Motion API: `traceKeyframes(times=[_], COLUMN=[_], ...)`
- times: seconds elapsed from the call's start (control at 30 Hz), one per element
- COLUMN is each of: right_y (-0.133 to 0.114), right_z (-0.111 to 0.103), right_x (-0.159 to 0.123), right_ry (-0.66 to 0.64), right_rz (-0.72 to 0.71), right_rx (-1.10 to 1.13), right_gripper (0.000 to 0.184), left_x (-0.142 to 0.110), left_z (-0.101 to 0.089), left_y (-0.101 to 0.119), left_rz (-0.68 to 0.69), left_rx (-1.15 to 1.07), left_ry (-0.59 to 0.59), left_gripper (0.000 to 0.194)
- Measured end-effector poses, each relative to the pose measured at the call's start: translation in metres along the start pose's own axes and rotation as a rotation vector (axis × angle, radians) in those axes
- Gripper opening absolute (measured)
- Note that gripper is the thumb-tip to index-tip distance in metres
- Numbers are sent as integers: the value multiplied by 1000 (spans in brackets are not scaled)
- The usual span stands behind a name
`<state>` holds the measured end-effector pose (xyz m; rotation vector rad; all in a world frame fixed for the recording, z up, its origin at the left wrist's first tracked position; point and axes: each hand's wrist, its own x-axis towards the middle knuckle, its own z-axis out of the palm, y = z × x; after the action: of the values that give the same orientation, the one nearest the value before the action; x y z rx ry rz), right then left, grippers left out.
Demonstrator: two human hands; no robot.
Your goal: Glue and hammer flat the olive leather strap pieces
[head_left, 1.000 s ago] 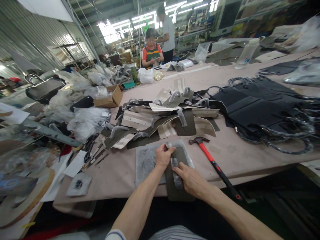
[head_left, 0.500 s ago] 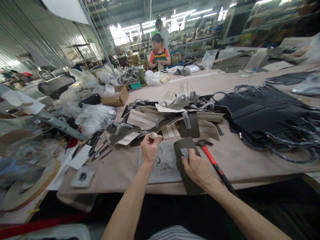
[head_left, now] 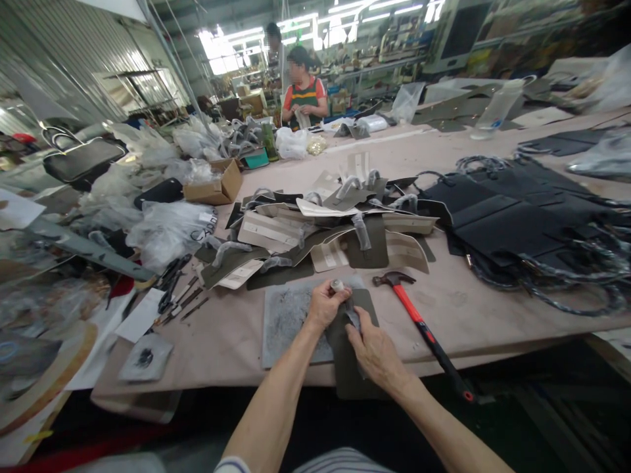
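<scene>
My left hand (head_left: 325, 305) is closed around a small whitish cylinder (head_left: 337, 285) with a round end, perhaps a roll or a small bottle. It is close beside the fingers of my right hand (head_left: 372, 345). Those fingers grip a grey, plastic-wrapped handle (head_left: 351, 314) on a dark olive panel (head_left: 349, 368). The panel lies partly over the right side of a worn grey slab (head_left: 280, 322), and its near end hangs past the table edge. To the right rests a claw hammer (head_left: 411, 309) with a red and black grip.
Behind my hands lies a pile of olive and beige panels (head_left: 365, 240) with wrapped handles. Black bags (head_left: 522, 223) are spread at the right. Several thin tools (head_left: 190, 299) and a small plastic packet (head_left: 146, 358) are at the left. Another person (head_left: 304, 98) sits across the table.
My left hand has moved right with the whitish cylinder, over to the handle beside my right hand. The olive panel and right hand have shifted slightly left and nearer; the view has tilted a little.
</scene>
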<state>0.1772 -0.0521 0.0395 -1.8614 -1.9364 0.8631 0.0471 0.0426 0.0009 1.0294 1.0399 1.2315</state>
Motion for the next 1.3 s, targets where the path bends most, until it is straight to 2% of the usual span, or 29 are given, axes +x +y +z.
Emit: traceKeyframes(times=[0.07,0.17,0.23,0.3,0.4,0.5,0.57,0.63,0.77,0.8,0.87,0.97,1.03,1.1,1.13,1.2,1.27,1.3], right_y=[7,29,52,78,109,121,120,117,102,95,79,55,45,42,42,40,31,23], right_z=[-6,-22,-35,-46,-53,-54,-56,-61,-76,-79,-84,-92,-97,-103,-106,-117,-133,-142], right_x=[-6,-12,-11,-8,-4,-2,2,8,22,24,22,10,1,-5,-7,-7,-7,-7], right_ry=[31,258,436,511,395,229,168,126,-65,-118,-166,-50,125,237,238,153,115,160], right_rz=[-69,-113,-70,-4,100,160,205,274,457,475,475,352,145,-47,-107,-156,-186,-207], right_rx=[18,6,-130,-343,-569,-615,-571,-419,386,544,693,667,457,136,-6,-185,-232,-217], right_gripper=[60,60,56,51,44,34,28,18,6,5,5,25,36,37,37,35,38,40], left_x=[-1,-2,-2,-2,-3,-3,-3,-3,-3,-4,-7,-12,-13,-13,-12,-11,-11,-11], left_z=[-2,-3,-1,0,3,4,4,5,6,6,7,8,9,10,10,11,12,12], left_y=[-4,-6,-5,-4,-2,-2,-3,-2,0,1,0,-3,-4,-4,-3,-2,-2,-2], left_rz=[-8,3,13,19,25,33,43,51,89,111,160,207,219,225,223,208,203,207], left_rx=[-6,30,62,96,150,203,233,267,365,395,450,479,481,500,515,538,535,525], left_ry=[5,-12,-28,-31,-26,-27,-26,-28,-62,-71,-81,-86,-93,-94,-84,-62,-60,-66], left_gripper=[33,33,32,30,28,25,23,18,4,3,6,10,11,9,7,4,5,5])
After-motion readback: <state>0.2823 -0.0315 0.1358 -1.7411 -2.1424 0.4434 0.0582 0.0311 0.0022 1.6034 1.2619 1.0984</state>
